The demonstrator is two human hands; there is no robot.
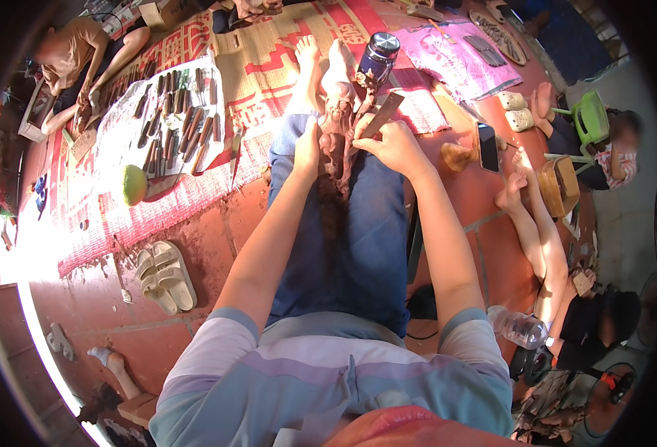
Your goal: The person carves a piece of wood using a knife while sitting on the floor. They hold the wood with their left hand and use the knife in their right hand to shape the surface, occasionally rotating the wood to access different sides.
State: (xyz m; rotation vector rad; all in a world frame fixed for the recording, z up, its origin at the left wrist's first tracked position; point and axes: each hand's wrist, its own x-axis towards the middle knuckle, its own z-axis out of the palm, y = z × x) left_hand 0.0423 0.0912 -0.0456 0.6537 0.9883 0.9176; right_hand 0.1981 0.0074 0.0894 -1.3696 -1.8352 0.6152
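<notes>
A reddish-brown wood carving [335, 141] with rounded, figure-like shapes and a branching part stands between my legs, over my jeans. My left hand [308, 151] is closed on its left side, the fingers mostly hidden behind it. On the other side my right hand [394, 147] grips a flat, dark brown bar-shaped tool [383, 113], which slants up and to the right. Its working end is hidden, so I cannot make out its exact kind. Brown dust [334, 216] lies on my jeans below the carving.
Several carving tools [187, 119] lie on a white cloth to the left, near a green fruit [133, 185]. A dark flask [378, 58] stands beyond the carving. A phone [487, 147] lies to the right, sandals [166, 278] to the left. Other people sit around.
</notes>
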